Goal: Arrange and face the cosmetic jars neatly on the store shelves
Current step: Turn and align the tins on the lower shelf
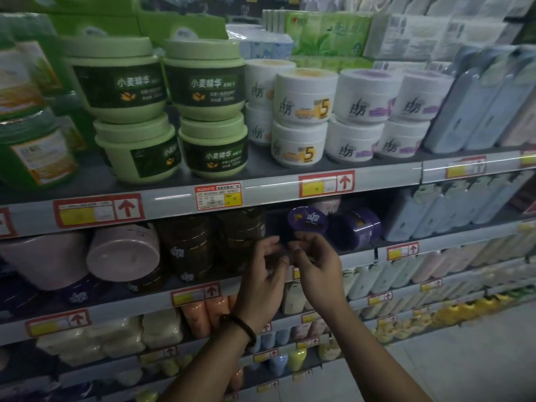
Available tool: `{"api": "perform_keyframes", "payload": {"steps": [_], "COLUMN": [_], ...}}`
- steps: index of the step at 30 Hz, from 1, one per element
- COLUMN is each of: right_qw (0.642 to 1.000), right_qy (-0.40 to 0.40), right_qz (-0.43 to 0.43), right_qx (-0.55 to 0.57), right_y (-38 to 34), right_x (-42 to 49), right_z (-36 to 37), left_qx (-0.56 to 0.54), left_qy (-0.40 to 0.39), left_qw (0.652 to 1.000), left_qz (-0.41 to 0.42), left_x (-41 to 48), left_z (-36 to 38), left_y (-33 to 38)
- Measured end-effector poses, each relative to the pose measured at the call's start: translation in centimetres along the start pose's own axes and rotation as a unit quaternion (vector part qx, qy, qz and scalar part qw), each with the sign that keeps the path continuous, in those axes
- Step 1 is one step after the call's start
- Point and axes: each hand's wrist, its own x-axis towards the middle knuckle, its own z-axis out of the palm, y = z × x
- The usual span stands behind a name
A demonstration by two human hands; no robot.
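Big picture first: the upper shelf (261, 192) carries pale green wheat-essence jars (203, 79) stacked two high on the left. Beside them, white cream jars (304, 97) are also doubled up, with yellow labels, then purple ones further right. One level down in the dim light, a pink-lidded tub (123, 253) lies tipped with its lid towards us. Dark brown jars (188, 245) stand just right of it.

Now the hands, both up at that lower shelf, close together. The left hand (261, 280) has its fingers curled inward against something dark between the two hands. The right hand (319, 274) is curled too, its fingertips (301, 237) up at the lower edge of a purple lid. That is the purple-lidded jar (307, 220), held at the shelf front and tilted so its lid faces us. Its dark body is hard to make out between the hands.

Just to its right a second purple jar (355, 227) lies on its side on the shelf. Smallest of all is a dark beaded bracelet (240, 326) on the left wrist.
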Motion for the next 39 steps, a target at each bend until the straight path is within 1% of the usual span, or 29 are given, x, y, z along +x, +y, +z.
{"api": "perform_keyframes", "payload": {"steps": [5,10,15,18,21,27,30,33,39], "right_qw": [1.000,0.999,0.998,0.998,0.998,0.998,0.997,0.996,0.995], "right_qy": [0.009,0.004,0.001,-0.002,-0.020,-0.027,-0.043,-0.054,-0.071], "right_qz": [0.009,0.029,0.026,0.038,0.040,0.063,0.069,0.067,0.073], "right_qx": [-0.011,-0.042,-0.049,-0.045,-0.048,-0.018,-0.004,-0.014,-0.019], "right_y": [1.2,2.7,3.9,4.8,5.0,6.3,6.7,7.2,7.2], "right_x": [1.6,3.4,4.6,5.2,5.7,7.2,7.6,8.3,8.9], "right_z": [-2.1,-4.3,-5.9,-6.5,-6.7,-6.4,-6.2,-5.9,-5.8], "left_qx": [0.025,0.014,-0.016,-0.016,0.004,0.014,0.010,0.013,0.055], "left_qy": [0.007,-0.007,0.013,0.028,0.030,0.042,0.038,0.025,0.020], "left_qw": [1.000,1.000,0.999,0.999,0.999,0.996,0.996,0.996,0.994], "left_qz": [0.006,-0.013,-0.024,-0.032,-0.042,-0.079,-0.082,-0.089,-0.095], "left_x": [1.4,3.1,4.7,5.5,6.5,8.5,9.0,9.6,10.3], "left_z": [2.0,3.7,5.3,6.0,6.2,6.3,6.5,6.7,7.0], "left_y": [0.0,0.1,-0.2,-0.9,-1.3,-2.0,-2.1,-2.2,-3.2]}}
